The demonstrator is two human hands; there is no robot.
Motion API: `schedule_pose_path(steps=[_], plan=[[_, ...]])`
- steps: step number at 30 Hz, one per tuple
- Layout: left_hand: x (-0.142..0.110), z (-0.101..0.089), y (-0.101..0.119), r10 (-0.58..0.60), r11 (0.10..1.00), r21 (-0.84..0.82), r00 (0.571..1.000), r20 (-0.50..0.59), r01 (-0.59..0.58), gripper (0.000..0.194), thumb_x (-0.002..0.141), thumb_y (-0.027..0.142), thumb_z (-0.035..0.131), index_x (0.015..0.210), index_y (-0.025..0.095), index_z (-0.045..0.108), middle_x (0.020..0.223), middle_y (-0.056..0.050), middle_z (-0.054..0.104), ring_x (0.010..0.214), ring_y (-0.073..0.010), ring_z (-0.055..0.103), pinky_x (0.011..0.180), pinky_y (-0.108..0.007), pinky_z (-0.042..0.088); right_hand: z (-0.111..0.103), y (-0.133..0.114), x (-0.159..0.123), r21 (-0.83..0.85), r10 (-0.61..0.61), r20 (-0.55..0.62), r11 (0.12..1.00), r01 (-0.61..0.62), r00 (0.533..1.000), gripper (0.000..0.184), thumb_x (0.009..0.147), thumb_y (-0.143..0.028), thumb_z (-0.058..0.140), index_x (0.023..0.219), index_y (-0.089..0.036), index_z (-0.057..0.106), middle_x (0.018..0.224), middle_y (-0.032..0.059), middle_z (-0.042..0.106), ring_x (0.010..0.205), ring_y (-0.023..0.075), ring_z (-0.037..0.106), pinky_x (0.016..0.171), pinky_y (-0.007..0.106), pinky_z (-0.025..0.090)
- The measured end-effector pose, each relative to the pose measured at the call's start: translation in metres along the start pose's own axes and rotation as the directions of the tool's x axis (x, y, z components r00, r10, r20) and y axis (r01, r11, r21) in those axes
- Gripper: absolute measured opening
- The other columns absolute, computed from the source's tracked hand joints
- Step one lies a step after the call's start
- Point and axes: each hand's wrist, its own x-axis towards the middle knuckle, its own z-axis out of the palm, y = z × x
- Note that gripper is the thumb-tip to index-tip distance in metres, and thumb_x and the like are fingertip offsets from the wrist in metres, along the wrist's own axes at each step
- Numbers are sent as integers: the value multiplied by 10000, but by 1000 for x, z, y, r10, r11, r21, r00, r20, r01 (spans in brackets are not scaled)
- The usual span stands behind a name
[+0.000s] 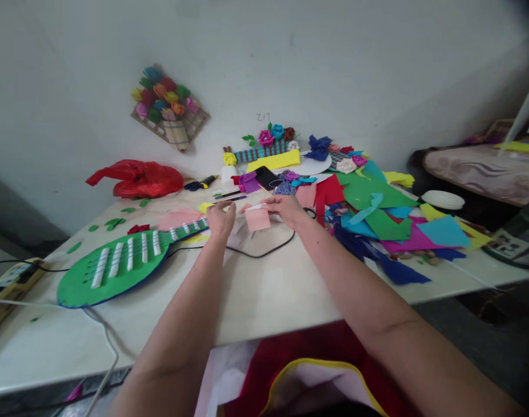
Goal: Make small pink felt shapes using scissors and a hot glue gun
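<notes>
My right hand pinches a small square of pink paper over the table, with a thin white strip along its top edge. To the left of the paper, my left hand is closed with bent fingers, apart from the square; what it holds, if anything, is too small to make out. Beside that hand lies the neck of a green guitar-shaped craft with white rolls across its body. A larger pink sheet lies behind the neck.
Coloured paper scraps are heaped at the right. A red plastic bag, scissors, a yellow-black cutter and a phone lie towards the wall. A black cable crosses the table. A power strip is at far left.
</notes>
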Motion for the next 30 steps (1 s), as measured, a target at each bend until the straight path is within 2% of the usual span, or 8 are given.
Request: schedule_pose_path(steps=[3, 6, 13, 15, 18, 21, 26, 30], plan=[[-2, 4, 3, 253, 966, -42, 967, -36, -255, 57, 646, 191, 637, 675, 203, 685, 866, -101, 682, 1010, -269, 530, 943, -350, 320, -1, -1, 0, 9, 3, -26, 1000, -3, 1000, 144, 513, -113, 750, 630, -146, 673, 627, 6, 652, 588, 97, 586, 627, 251, 484], [-5, 7, 6, 309, 951, -29, 951, -17, -309, 123, 703, 227, 605, 759, 194, 709, 879, -101, 677, 982, -245, 547, 901, -329, 363, -1, -2, 0, 7, 18, -47, 1000, -18, 999, 147, 504, -114, 751, 624, -151, 674, 601, -2, 645, 562, 95, 575, 596, 244, 475], [-11, 7, 14, 91, 985, -166, 965, 247, -51, 427, 768, 484, 551, 976, 134, 677, 603, -21, 628, 668, -176, 583, 699, -284, 421, -3, 0, 2, -9, -22, -10, 1000, 22, 1000, 168, 483, -147, 766, 634, -153, 691, 608, 1, 649, 578, 94, 570, 627, 248, 461], [-14, 7, 16, 48, 955, -286, 914, 403, 76, 478, 734, 560, 560, 853, 115, 689, 615, -27, 621, 649, -162, 573, 656, -268, 419, -2, 0, 2, -24, -42, 4, 999, 42, 999, 162, 493, -151, 759, 642, -155, 696, 616, 0, 651, 580, 92, 566, 638, 253, 459], [-18, 7, 18, 25, 871, -403, 792, 609, 282, 440, 628, 545, 680, 739, 118, 671, 626, -27, 618, 583, -124, 540, 580, -244, 406, -1, 0, 1, -49, -53, 10, 997, 53, 999, 160, 503, -156, 752, 652, -154, 696, 616, -2, 646, 577, 88, 560, 639, 259, 457], [-21, 8, 17, 43, 824, -456, 766, 642, 336, 378, 579, 468, 752, 708, 125, 657, 634, -29, 625, 539, -97, 510, 523, -223, 377, -1, 0, -1, -60, -50, 19, 997, 51, 999, 160, 515, -172, 749, 662, -154, 689, 622, 1, 642, 581, 93, 564, 630, 267, 463], [-21, 10, 16, 35, 805, -477, 775, 632, 352, 366, 557, 442, 771, 706, 127, 660, 614, -28, 620, 502, -86, 483, 481, -220, 339, 1, -1, -3, -118, -53, 13, 992, 54, 999, 175, 541, -157, 737, 705, -148, 676, 624, -3, 629, 551, 80, 542, 580, 247, 455], [-18, 12, 11, 46, 807, -492, 795, 605, 328, 344, 551, 430, 774, 670, 132, 651, 561, -2, 585, 476, -71, 453, 470, -216, 313, 4, -4, -5, -76, -84, 15, 994, 85, 996, 327, 535, -111, 736, 842, -173, 644, 631, -30, 617, 575, 88, 566, 571, 230, 450]])
